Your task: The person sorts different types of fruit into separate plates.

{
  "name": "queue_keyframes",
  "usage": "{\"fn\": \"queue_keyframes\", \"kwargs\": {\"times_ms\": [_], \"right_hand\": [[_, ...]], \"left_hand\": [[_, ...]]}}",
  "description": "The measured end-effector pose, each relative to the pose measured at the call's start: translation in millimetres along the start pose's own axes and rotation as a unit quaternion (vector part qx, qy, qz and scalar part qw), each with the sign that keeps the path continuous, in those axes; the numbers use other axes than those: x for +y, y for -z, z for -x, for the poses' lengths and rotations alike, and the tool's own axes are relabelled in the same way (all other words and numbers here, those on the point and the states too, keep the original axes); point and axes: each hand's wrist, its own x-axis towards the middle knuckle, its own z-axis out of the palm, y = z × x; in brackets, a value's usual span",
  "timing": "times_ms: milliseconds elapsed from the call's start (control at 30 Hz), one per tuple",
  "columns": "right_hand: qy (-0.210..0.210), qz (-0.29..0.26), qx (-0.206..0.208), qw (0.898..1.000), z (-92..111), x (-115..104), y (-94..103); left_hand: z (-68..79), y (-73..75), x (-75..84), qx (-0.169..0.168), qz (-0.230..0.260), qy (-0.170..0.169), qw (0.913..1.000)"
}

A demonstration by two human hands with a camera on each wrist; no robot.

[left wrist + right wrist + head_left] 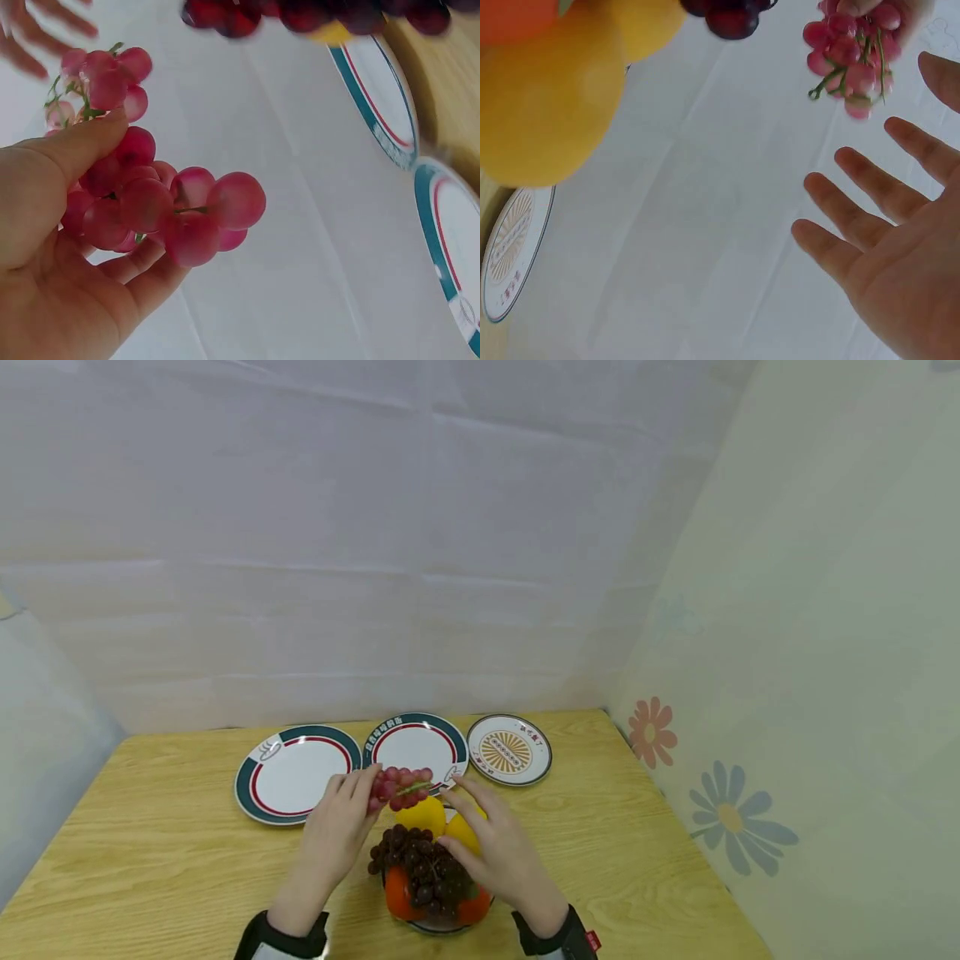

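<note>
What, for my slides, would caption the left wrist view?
Left hand holding pink grapes, dark grapes above, plates at right.

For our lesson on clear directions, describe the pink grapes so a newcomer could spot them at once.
On the wooden table, find the fruit dish. In the air near it, the left hand holds the pink grapes. Their pinkish-red colour sets them apart from the dark grapes heaped on the dish.

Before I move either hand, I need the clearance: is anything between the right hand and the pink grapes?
Nothing visible. In the right wrist view, only open air separates the right hand, fingers spread, from the pink grapes, which the left hand grips. The yellow fruits and dark grapes lie outside that gap.
</note>
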Motion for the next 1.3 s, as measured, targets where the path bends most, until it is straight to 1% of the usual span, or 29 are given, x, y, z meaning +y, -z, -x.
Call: {"fn": "queue_keyframes", "kwargs": {"times_ms": [67,167,300,400,500,567,633,700,800,867,933,1000,1167,1233,1300], "right_hand": [[-0.025,0.002,-0.012,1.0,4.0,3.8,2.8],[-0.059,0.005,-0.026,0.998,10.5,10.4,5.2],[-0.1,0.006,-0.04,0.994,18.8,17.7,6.5],[-0.115,0.007,-0.044,0.992,23.9,22.1,6.3],[-0.119,0.007,-0.049,0.992,27.7,24.9,5.1],[-0.123,0.006,-0.054,0.991,29.4,25.8,4.4],[-0.129,0.008,-0.06,0.99,30.9,26.4,3.8],[-0.137,0.012,-0.065,0.988,32.0,26.8,3.6],[-0.143,0.017,-0.07,0.987,33.2,27.2,3.7],[-0.145,0.016,-0.072,0.987,33.2,26.8,3.6],[-0.146,0.016,-0.073,0.987,33.0,26.3,3.7],[-0.145,0.017,-0.074,0.987,32.6,25.6,4.0],[-0.137,0.015,-0.076,0.988,31.9,23.2,4.6],[-0.132,0.013,-0.076,0.988,31.6,22.6,4.6],[-0.128,0.012,-0.076,0.989,31.4,21.9,4.5]], "left_hand": [[-3.2,1.6,-17.6,-0.009,-0.006,0.028,0.9996],[-8.2,-1.6,-51.5,-0.01,-0.017,0.068,0.9975],[-14.9,-12.7,-100.6,-0.011,-0.025,0.129,0.9913],[-18.1,-22.6,-132.7,-0.013,-0.022,0.167,0.9856],[-17.8,-30.0,-157.1,-0.032,-0.021,0.203,0.9784],[-16.7,-34.0,-168.6,-0.058,-0.018,0.227,0.9721],[-16.2,-36.5,-175.7,-0.092,-0.017,0.249,0.964],[-15.9,-38.0,-179.3,-0.123,-0.016,0.264,0.9564],[-15.9,-37.9,-179.3,-0.152,-0.021,0.276,0.949],[-14.3,-36.3,-178.4,-0.163,-0.025,0.278,0.9464],[-12.3,-35.0,-177.0,-0.164,-0.029,0.274,0.9471],[-10.1,-34.4,-176.1,-0.159,-0.029,0.268,0.9497],[-6.0,-32.4,-172.7,-0.134,-0.026,0.237,0.962],[-4.8,-29.8,-169.5,-0.127,-0.026,0.217,0.9676],[-3.6,-25.8,-164.4,-0.118,-0.024,0.19,0.9745]]}}
